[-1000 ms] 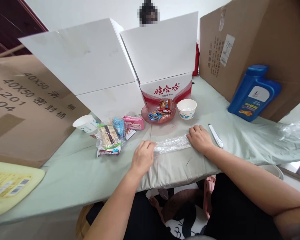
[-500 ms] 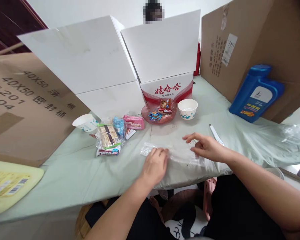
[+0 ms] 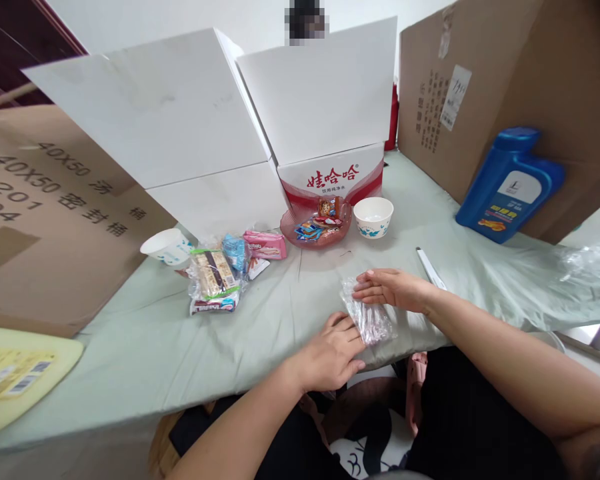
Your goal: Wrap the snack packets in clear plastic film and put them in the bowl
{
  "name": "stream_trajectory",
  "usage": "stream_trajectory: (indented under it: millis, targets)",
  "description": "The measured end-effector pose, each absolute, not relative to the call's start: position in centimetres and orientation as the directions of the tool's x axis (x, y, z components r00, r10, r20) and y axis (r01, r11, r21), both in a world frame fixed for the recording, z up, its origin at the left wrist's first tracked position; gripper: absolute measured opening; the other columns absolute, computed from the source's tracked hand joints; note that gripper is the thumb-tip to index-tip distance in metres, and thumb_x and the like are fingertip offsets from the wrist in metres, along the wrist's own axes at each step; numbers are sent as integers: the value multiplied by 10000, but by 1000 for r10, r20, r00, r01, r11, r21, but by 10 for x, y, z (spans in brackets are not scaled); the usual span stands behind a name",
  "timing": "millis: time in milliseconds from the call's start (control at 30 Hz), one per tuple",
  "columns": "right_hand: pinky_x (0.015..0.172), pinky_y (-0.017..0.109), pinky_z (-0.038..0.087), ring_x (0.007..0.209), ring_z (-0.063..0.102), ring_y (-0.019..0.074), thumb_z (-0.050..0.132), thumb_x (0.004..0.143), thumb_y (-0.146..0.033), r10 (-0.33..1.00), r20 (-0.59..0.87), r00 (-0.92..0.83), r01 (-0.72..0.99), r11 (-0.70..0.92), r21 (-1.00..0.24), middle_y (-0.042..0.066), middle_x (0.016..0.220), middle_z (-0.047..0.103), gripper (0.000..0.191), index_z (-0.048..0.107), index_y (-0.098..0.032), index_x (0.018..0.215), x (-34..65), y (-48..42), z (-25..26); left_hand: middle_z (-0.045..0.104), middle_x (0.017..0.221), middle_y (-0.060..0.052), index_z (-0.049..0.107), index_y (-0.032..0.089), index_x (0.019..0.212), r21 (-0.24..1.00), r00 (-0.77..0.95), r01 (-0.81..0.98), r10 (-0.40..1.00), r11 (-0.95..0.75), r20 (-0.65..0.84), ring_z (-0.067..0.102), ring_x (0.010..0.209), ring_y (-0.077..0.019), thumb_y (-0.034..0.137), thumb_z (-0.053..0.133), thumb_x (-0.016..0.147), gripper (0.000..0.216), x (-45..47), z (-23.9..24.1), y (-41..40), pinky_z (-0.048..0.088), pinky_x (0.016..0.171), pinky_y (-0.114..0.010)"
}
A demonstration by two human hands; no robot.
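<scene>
A crumpled clear plastic bag point(image 3: 373, 325) lies folded small near the front edge of the table. My left hand point(image 3: 330, 355) rests flat on the cloth, its fingertips against the bag's left side, fingers apart. Over the bag's upper part lies my right hand point(image 3: 391, 291), fingers stretched out and touching the plastic. A white knife-like tool with a dark tip point(image 3: 430, 268) lies just beyond my right wrist. Farther back are a pink glass bowl point(image 3: 341, 235) of wrapped snacks and a white paper bowl point(image 3: 374, 219) with a blue leaf print.
Left of centre, several packaged snacks point(image 3: 214, 277) sit by a tilted paper bowl point(image 3: 167, 247). White boxes point(image 3: 325, 93) stand behind, with brown cartons point(image 3: 445, 93) to the sides. A blue bottle point(image 3: 511, 187) is at right, a yellow container point(image 3: 20, 377) at left. A person's head shows behind.
The plastic, spread flat before, is now gathered into a small crumpled bundle. My left hand has moved right and opened flat; my right hand has shifted slightly left onto the plastic.
</scene>
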State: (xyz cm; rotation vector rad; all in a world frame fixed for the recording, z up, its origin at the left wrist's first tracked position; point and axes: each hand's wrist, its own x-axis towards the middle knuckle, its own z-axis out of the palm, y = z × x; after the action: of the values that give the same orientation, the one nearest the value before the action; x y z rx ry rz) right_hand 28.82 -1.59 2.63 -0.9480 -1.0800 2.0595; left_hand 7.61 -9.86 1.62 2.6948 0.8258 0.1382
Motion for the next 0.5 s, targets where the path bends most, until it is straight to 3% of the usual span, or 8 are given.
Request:
stream_trajectory:
  millis: [100, 167, 267, 367, 433, 500]
  targets:
    - [937, 416, 525, 954, 690, 225, 582, 903, -371, 818, -342, -464, -201, -473, -858, 139, 1003, 683, 225, 581, -155, 967, 280, -10, 14, 586, 1294, -99, 459, 241, 1369, 333, 818, 541, 576, -772, 6, 435, 1273, -288, 337, 548, 884, 502, 75, 15, -98, 248, 1107, -481]
    - [988, 425, 491, 1041, 656, 222, 570, 904, -369, 874, -274, -401, -186, -371, -910, 131, 1069, 671, 218, 575, -173, 997, 279, -8, 9, 555, 1342, -100, 412, 249, 1407, 336, 813, 546, 583, -767, 9, 409, 1301, -290, 348, 544, 887, 546, 74, 14, -97, 252, 1107, -483]
    - [1027, 408, 450, 1127, 600, 202, 577, 887, -351, 939, -137, -314, -59, -164, -985, 96, 1154, 649, 226, 574, -195, 1049, 282, -6, 5, 579, 1302, -98, 427, 255, 1398, 344, 808, 552, 589, -759, 2, 431, 1274, -291, 358, 553, 884, 539, 73, 14, -97, 264, 1101, -485]
    - [972, 404, 477, 1065, 617, 204, 564, 875, -329, 949, -47, -312, 120, -9, -993, 93, 1134, 658, 248, 590, -196, 1083, 286, -2, 1, 594, 1269, -96, 458, 255, 1374, 354, 807, 553, 591, -754, 0, 445, 1249, -292, 351, 559, 881, 512, 73, 15, -96, 261, 1102, -488]
    - [947, 413, 477, 1043, 611, 219, 575, 853, -277, 951, 69, -302, 313, 167, -935, 100, 1120, 664, 253, 612, -192, 1088, 287, -1, -1, 596, 1261, -95, 479, 246, 1355, 354, 807, 555, 591, -753, -6, 447, 1241, -292, 349, 561, 880, 493, 73, 16, -96, 259, 1104, -485]
    - [961, 434, 447, 1068, 574, 246, 605, 825, -236, 920, 205, -335, 515, 361, -777, 109, 1113, 667, 288, 625, -178, 1107, 284, -2, -1, 599, 1251, -100, 506, 226, 1327, 346, 805, 561, 594, -752, -15, 450, 1232, -294, 354, 562, 880, 468, 74, 16, -96, 263, 1101, -482]
